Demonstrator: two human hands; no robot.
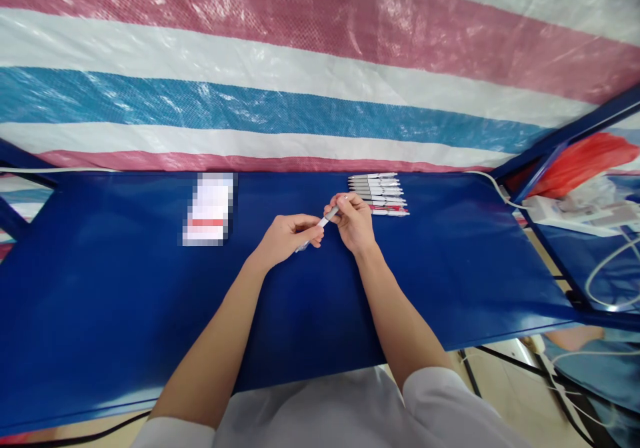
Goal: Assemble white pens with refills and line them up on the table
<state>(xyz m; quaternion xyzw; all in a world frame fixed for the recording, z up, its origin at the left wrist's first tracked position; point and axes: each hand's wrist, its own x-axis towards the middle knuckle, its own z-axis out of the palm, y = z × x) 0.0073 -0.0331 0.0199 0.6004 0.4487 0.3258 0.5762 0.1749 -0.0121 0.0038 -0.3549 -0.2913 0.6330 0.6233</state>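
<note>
Between my two hands a white pen with a grey grip is held at a slant over the blue table. My left hand is closed around its lower left part, the clip end. The fingers of my right hand pinch the grey upper end, and the very tip is partly hidden by them. Just behind and to the right of my right hand lies a row of several white pens side by side, one of them with red on it.
A pixelated white item with a red band lies left of my hands on the blue table. A striped sheet hangs behind. At the right are a power strip, a red plastic bag and cables.
</note>
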